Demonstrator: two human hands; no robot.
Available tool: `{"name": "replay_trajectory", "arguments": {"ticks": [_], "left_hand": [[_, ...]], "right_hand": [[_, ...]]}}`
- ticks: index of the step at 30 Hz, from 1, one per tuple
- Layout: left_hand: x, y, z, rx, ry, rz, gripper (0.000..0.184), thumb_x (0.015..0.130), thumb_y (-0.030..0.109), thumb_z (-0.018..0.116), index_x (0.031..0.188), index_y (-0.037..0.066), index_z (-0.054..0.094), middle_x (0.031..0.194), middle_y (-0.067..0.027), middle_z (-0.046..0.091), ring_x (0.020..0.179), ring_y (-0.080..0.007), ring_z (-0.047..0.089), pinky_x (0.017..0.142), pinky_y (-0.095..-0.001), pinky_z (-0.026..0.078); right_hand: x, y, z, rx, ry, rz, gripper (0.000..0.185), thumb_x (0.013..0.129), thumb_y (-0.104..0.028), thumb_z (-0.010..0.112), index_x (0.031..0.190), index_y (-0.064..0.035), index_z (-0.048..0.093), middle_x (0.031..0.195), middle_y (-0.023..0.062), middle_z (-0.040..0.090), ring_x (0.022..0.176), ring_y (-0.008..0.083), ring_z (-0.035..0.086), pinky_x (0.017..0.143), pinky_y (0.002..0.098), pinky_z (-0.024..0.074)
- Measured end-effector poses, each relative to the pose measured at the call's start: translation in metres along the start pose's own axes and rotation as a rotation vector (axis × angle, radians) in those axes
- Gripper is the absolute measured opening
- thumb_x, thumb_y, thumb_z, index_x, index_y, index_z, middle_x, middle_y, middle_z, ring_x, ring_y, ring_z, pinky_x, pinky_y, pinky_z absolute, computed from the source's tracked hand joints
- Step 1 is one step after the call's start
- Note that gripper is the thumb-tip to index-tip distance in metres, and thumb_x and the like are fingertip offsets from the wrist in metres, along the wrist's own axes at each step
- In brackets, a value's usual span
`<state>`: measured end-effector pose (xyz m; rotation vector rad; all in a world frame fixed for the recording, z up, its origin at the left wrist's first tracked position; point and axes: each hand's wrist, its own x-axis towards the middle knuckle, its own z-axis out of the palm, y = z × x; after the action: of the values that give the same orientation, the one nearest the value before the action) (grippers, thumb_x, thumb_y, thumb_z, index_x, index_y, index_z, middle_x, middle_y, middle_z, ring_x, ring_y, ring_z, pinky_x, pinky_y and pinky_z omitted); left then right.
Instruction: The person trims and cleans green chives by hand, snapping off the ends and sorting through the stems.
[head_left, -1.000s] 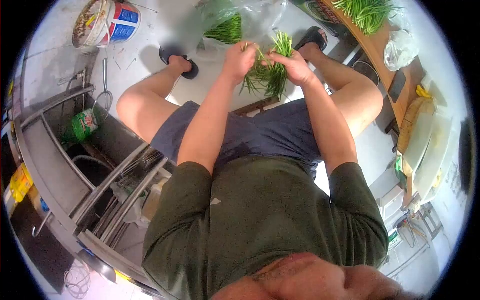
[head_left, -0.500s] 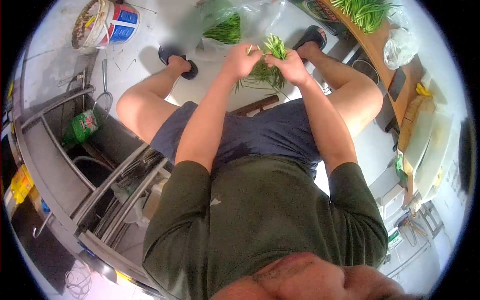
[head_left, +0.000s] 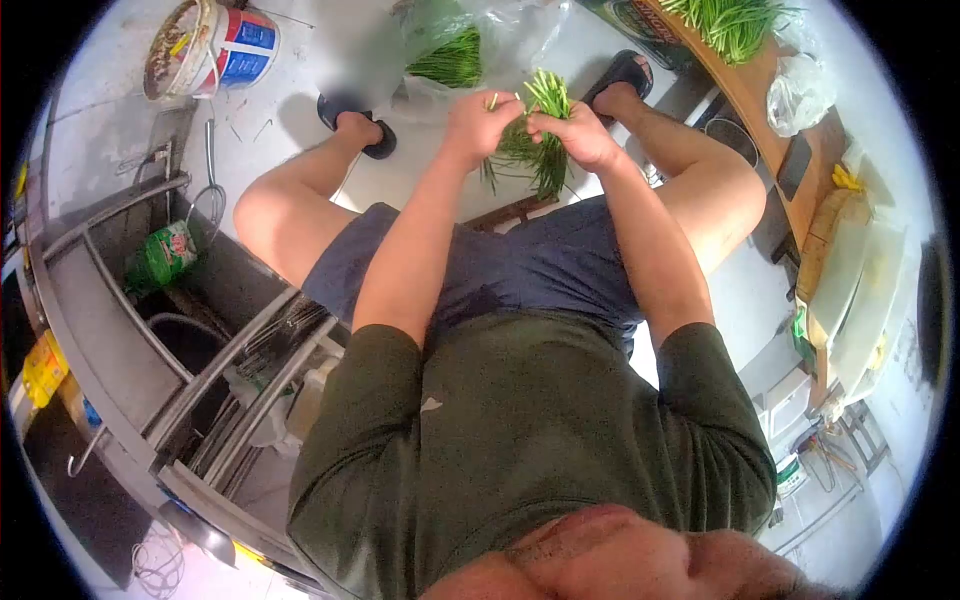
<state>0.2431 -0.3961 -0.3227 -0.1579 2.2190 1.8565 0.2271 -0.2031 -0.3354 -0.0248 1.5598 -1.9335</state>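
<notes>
My right hand (head_left: 583, 138) is closed around a bunch of garlic chives (head_left: 548, 93). Pale cut ends stick up above the fist, and dark green leaves hang down below it. Close by on the left, my left hand (head_left: 482, 127) is closed on a few chive stalks. Their tips poke out by the fingers and thin leaves dangle underneath. More loose chives (head_left: 515, 150) show between and behind the two hands, partly hidden. Just beyond, a clear plastic bag (head_left: 510, 40) lies open with another heap of chives (head_left: 450, 62) in it.
On the curved wooden table (head_left: 800, 205) at right are a large pile of chives (head_left: 730, 30), a crumpled plastic bag (head_left: 798, 95) and a dark phone-like slab (head_left: 795, 167). A bucket (head_left: 215, 50) stands at upper left. Left of my leg is a metal rack (head_left: 130, 310) holding a green bottle (head_left: 165, 250).
The chive leaves under my right hand now hang straighter in a tighter bundle. Thin leaves have come into view below my left hand. Both hands stay in nearly the same place.
</notes>
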Motion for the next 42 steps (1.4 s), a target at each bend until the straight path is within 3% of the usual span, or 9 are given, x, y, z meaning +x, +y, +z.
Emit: {"name": "replay_trajectory", "arguments": {"ticks": [6,9,21,24,27,33,36,39,42], "left_hand": [[0.004,-0.005,0.004,-0.074,-0.035,-0.174,0.027,0.088,0.027,0.063,0.086,0.001,0.07,0.066,-0.001,0.06,0.06,-0.009,0.049,0.057,-0.0294,0.041],[0.004,-0.003,0.003,-0.219,-0.066,-0.165,0.015,0.09,0.019,0.063,0.088,0.004,0.065,0.064,0.0058,0.05,0.053,-0.0039,0.038,0.047,-0.024,0.029],[0.009,-0.011,-0.013,0.257,0.078,-0.112,0.025,0.09,0.028,0.064,0.092,0.003,0.067,0.07,0.0021,0.057,0.067,-0.0074,0.05,0.056,-0.0255,0.039],[0.003,-0.013,-0.002,0.074,0.123,0.006,0.029,0.09,0.031,0.064,0.089,0.002,0.067,0.075,0.0,0.062,0.065,-0.0093,0.051,0.058,-0.0254,0.041],[-0.004,0.004,0.009,-0.048,0.061,-0.078,0.036,0.09,0.032,0.061,0.086,-0.003,0.067,0.082,-0.0111,0.069,0.072,-0.0207,0.062,0.069,-0.0356,0.048],[0.001,0.003,0.026,-0.439,0.05,-0.195,0.031,0.1,0.029,0.052,0.085,0.003,0.06,0.069,-0.0005,0.055,0.061,-0.0097,0.049,0.056,-0.0263,0.041],[0.004,-0.009,0.022,-0.039,0.166,-0.126,0.033,0.102,0.032,0.049,0.083,0.006,0.057,0.068,0.0003,0.054,0.06,-0.0099,0.049,0.055,-0.0272,0.04],[0.004,-0.004,0.02,-0.21,0.236,-0.189,0.034,0.1,0.035,0.052,0.082,0.006,0.058,0.068,0.0009,0.054,0.06,-0.01,0.048,0.056,-0.0281,0.04],[0.002,0.012,0.017,-0.034,0.185,-0.126,0.032,0.096,0.034,0.058,0.084,0.005,0.061,0.069,0.0014,0.055,0.061,-0.0093,0.048,0.057,-0.0277,0.04]], "right_hand": [[-0.003,-0.006,0.001,-0.253,0.052,-0.032,0.016,0.084,-0.016,0.07,0.091,-0.0022,0.068,0.08,0.0025,0.066,0.074,0.0108,0.059,0.072,0.0263,0.0458],[-0.005,-0.008,0.002,-0.174,0.045,-0.067,0.015,0.085,-0.016,0.069,0.09,-0.0012,0.069,0.08,0.0036,0.067,0.074,0.0115,0.06,0.072,0.0263,0.0468],[-0.007,-0.012,-0.001,0.142,0.036,0.009,0.017,0.089,-0.015,0.066,0.095,0.0011,0.066,0.085,0.0076,0.069,0.077,0.0159,0.064,0.076,0.0287,0.05],[-0.006,-0.012,0.001,0.129,0.053,0.048,0.018,0.089,-0.015,0.066,0.097,0.0013,0.066,0.087,0.0081,0.069,0.078,0.0162,0.064,0.076,0.029,0.0504],[-0.008,-0.014,0.006,0.11,0.031,0.052,0.02,0.089,-0.015,0.067,0.099,0.0016,0.066,0.088,0.0082,0.069,0.079,0.016,0.064,0.077,0.0291,0.0504],[-0.006,-0.007,0.006,0.133,0.019,0.041,0.022,0.087,-0.016,0.068,0.1,0.0021,0.066,0.09,0.0084,0.069,0.082,0.0167,0.064,0.078,0.03,0.0504],[-0.001,0.001,0.002,0.117,0.058,0.036,0.022,0.086,-0.014,0.069,0.1,0.0024,0.066,0.09,0.0085,0.069,0.082,0.017,0.064,0.079,0.0301,0.0503],[-0.002,-0.001,0.001,0.105,0.062,0.031,0.02,0.085,-0.013,0.068,0.1,0.0015,0.066,0.089,0.0079,0.069,0.081,0.0165,0.063,0.078,0.0296,0.0494],[0.002,0.006,-0.004,0.101,0.01,0.036,0.018,0.085,-0.012,0.068,0.097,0.0008,0.067,0.088,0.0072,0.068,0.08,0.0165,0.063,0.077,0.0293,0.0485]]}}
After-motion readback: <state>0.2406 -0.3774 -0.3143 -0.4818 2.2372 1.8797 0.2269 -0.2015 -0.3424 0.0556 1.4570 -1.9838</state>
